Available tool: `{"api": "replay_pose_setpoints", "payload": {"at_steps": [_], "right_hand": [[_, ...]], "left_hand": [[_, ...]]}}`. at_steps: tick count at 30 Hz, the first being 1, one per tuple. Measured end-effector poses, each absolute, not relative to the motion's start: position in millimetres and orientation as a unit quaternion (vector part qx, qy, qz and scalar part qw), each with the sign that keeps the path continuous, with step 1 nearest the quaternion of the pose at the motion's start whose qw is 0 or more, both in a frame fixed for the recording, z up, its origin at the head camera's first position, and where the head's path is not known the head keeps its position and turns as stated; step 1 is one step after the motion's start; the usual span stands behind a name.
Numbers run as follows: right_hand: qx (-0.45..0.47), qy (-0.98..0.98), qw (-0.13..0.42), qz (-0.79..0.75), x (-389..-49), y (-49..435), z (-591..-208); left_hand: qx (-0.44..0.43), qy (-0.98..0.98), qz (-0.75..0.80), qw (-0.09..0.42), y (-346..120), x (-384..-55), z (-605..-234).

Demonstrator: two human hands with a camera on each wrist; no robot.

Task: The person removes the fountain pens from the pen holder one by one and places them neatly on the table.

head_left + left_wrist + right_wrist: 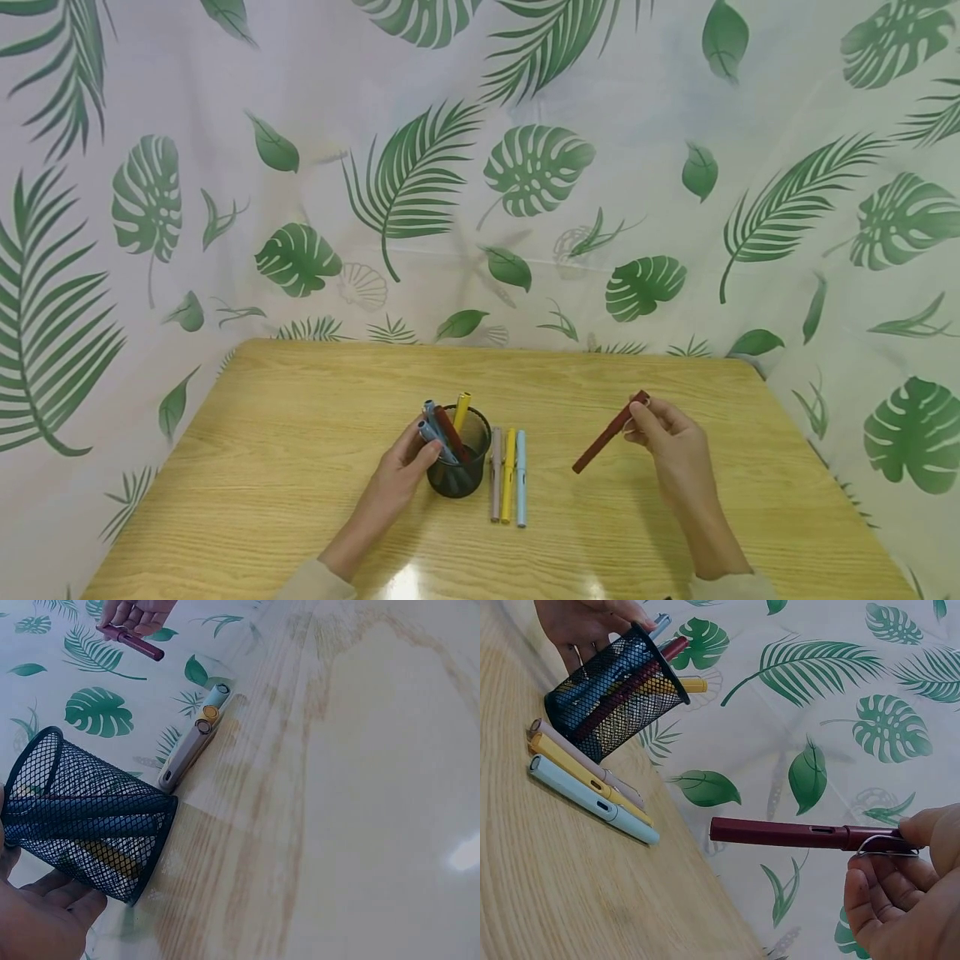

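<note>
My right hand [678, 450] pinches a dark red pen [780, 833] by its clip end, held in the air to the right of the other pens. My left hand [399, 475] grips the side of a black mesh pen holder [97, 817], thumb near the rim. Inside the holder lean blue pens [427, 432], another dark red pen [450, 433] and a yellow pen [462, 408]. Just right of it, a greyish pink pen [496, 475], a yellow pen [508, 477] and a light blue pen [521, 479] lie side by side on the table.
The wooden table [300, 417] carries everything. Behind it and along its sides hangs a white cloth [450, 275] printed with green leaves. Light glares off the table's near part.
</note>
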State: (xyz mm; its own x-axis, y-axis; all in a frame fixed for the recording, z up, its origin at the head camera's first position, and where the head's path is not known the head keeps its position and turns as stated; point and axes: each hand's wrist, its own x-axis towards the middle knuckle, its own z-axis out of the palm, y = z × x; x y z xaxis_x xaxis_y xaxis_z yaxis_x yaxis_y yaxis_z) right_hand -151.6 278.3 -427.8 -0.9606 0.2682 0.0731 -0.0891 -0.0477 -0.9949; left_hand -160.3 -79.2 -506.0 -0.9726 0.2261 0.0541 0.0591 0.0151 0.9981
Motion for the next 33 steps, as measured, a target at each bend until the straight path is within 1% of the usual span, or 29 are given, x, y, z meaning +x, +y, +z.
{"api": "replay_pose_setpoints", "payload": {"at_steps": [17,33], "right_hand": [[-0.083,-0.737,0.069,0.667,-156,276,-446],[-0.07,-0.756,0.043,0.649,-161,269,-464]], "left_hand": [[0.095,0.717,0.688,0.062,-80,-161,-506],[0.098,0.709,0.696,0.052,-79,-160,-502]]}}
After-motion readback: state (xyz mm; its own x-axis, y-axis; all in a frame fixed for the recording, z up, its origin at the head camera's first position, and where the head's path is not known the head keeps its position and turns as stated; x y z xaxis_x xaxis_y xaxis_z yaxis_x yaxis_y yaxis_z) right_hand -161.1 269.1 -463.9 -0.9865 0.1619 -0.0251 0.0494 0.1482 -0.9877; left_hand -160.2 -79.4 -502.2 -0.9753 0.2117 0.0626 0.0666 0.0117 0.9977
